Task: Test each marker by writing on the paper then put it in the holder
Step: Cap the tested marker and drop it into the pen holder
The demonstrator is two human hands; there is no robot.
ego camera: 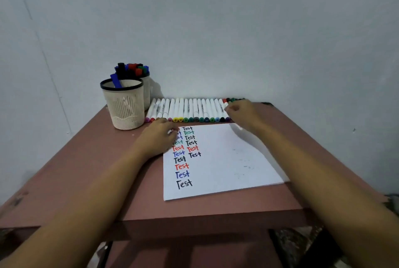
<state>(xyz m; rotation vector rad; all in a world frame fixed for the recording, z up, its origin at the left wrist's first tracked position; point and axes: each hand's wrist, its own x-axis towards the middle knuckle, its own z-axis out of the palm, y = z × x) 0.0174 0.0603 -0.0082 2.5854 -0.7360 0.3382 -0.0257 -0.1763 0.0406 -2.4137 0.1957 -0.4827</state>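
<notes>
A white sheet of paper lies on the table with "Test" written down its left side in black, red, blue and green. Behind it, a row of white markers with coloured caps lies along the wall. My right hand is at the right end of that row, fingers curled round a white marker with a red end. My left hand rests on the paper's top left corner, hiding some of the writing. The front cream mesh holder has one blue marker in it.
A second holder behind the first is full of black, blue, red and green markers. The reddish-brown table stands against a pale wall. A few dark-capped markers lie beyond my right hand.
</notes>
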